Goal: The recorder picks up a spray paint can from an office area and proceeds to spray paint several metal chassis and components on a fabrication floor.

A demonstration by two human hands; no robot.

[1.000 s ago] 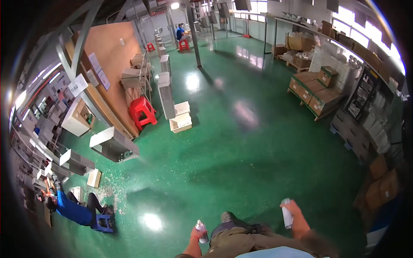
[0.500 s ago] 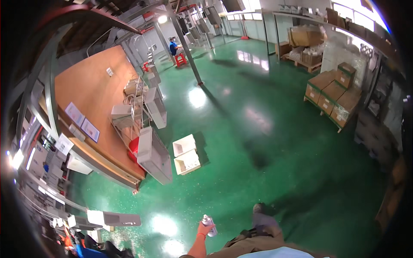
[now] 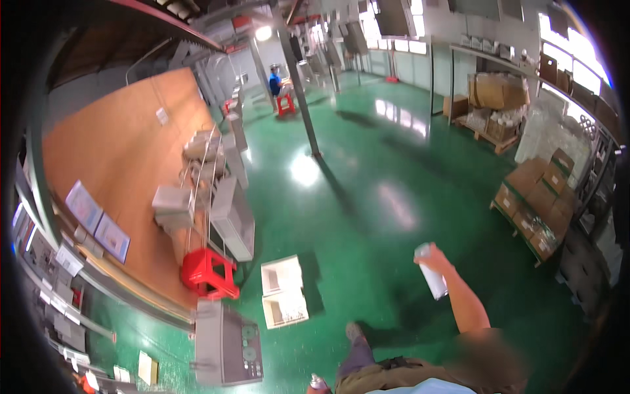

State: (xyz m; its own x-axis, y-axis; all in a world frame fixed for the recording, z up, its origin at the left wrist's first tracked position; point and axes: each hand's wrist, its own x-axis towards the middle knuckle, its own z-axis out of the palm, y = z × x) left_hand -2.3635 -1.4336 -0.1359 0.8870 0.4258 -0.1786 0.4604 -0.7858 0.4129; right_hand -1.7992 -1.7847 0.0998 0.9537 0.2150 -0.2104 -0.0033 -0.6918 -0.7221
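My right hand (image 3: 438,261) is raised in front of me over the green floor, closed around a white cylindrical can (image 3: 431,270) that stands roughly upright. My left hand (image 3: 317,385) barely shows at the bottom edge, gripping a second small can with a pale cap (image 3: 316,381). One of my feet (image 3: 356,333) is stepping forward on the floor between the two hands.
Two open white boxes (image 3: 283,290) lie on the floor ahead left, beside a red stool (image 3: 209,273) and grey metal cabinets (image 3: 230,217). A steel column (image 3: 298,79) stands mid-floor. Pallets of cardboard boxes (image 3: 535,203) line the right. A seated person in blue (image 3: 275,82) is far off.
The view has swung and I have walked forward. My right hand with the white can has risen into view. The left hand has dropped to the bottom edge.
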